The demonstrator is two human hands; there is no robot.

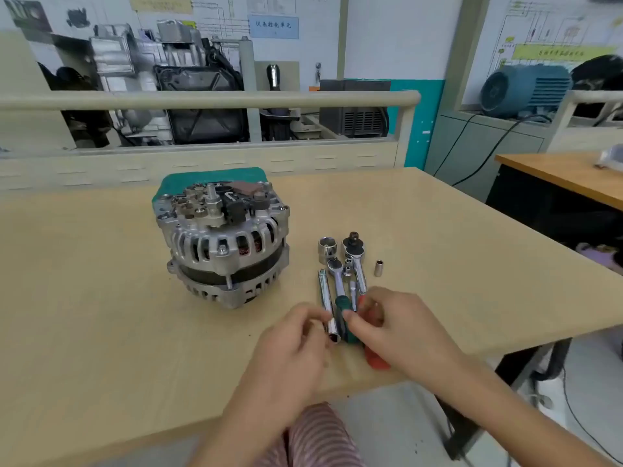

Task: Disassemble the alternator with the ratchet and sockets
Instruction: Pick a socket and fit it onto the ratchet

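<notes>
Head view looks down on a pale wooden desk (101,332). A silver, ribbed cast-metal alternator (224,244) stands left of centre, its terminal end up, with a green cloth (175,183) under its far side. To its right lies a cluster of chrome tools: a wide hexagonal socket (327,248), a small ratchet with a green handle (338,284), a larger ratchet with a red handle (354,256), a long deep socket (327,303) beside them, and a small short socket (379,267) lying apart to the right. The left hand (296,345) has its fingers curled at the near end of the long deep socket; whether its grip is clamped on it cannot be told. The right hand (401,328) pinches the green handle, covering most of the red one.
</notes>
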